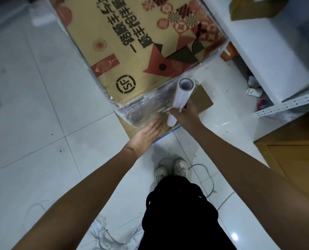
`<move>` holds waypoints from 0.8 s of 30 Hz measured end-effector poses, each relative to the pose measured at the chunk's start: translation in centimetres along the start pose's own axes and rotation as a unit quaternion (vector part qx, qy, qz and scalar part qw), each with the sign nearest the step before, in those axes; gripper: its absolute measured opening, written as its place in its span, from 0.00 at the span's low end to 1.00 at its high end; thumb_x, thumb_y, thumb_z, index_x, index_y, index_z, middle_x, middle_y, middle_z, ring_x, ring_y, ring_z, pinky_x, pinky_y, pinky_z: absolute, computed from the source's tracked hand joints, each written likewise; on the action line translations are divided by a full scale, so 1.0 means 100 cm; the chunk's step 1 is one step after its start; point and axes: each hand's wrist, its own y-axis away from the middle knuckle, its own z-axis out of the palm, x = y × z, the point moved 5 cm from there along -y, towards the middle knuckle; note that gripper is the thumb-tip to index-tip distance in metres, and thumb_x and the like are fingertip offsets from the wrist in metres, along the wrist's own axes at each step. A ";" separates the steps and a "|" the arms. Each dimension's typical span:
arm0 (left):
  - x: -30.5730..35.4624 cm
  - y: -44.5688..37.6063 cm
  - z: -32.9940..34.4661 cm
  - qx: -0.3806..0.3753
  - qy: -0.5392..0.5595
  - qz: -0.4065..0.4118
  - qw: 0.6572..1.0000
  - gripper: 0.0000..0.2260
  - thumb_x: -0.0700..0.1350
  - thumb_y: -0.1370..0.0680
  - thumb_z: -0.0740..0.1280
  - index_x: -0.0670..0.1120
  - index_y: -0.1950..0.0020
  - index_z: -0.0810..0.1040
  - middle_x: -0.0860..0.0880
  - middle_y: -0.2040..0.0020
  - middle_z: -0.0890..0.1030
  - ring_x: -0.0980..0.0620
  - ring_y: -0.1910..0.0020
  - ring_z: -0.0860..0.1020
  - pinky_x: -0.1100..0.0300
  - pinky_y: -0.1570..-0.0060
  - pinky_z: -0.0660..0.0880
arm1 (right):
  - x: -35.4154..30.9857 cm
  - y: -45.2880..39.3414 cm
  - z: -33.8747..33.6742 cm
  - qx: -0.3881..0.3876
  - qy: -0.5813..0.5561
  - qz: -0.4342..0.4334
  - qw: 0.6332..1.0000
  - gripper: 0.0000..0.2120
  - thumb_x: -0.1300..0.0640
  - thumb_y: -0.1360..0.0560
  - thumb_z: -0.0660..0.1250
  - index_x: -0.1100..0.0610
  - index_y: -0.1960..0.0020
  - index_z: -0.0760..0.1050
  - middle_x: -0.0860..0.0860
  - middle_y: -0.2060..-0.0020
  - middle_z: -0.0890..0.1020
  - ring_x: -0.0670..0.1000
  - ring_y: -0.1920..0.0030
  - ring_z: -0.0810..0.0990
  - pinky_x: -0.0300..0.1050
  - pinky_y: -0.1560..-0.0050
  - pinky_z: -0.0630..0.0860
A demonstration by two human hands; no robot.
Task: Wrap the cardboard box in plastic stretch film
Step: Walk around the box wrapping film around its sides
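- Cardboard box (132, 51) stands on the floor ahead — its near face is already filmed.
- Film roll (181, 95), upright, gripped by the right hand (184, 114) beside that face.
- Left hand (146, 136) flat, fingers straight, pressing film left of the roll.

The cardboard box (132, 51) is large and brown, with red and black printed patterns, black characters and a round black logo on its top side. It stands on the white tiled floor and reaches to the far edge of the view. Clear stretch film (144, 107) covers its near side, wrinkled and shiny. The white film roll (181, 98) stands tilted against the near right corner.
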 end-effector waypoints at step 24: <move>-0.055 0.009 -0.010 -0.053 -0.013 -0.030 0.998 0.27 0.48 0.20 0.40 0.32 0.30 0.34 0.38 0.26 0.36 0.41 0.26 0.37 0.45 0.33 0.31 | -0.016 -0.022 -0.046 -0.047 0.156 -0.011 0.987 0.26 0.70 0.37 0.74 0.65 0.40 0.71 0.55 0.49 0.76 0.50 0.48 0.73 0.47 0.47 0.72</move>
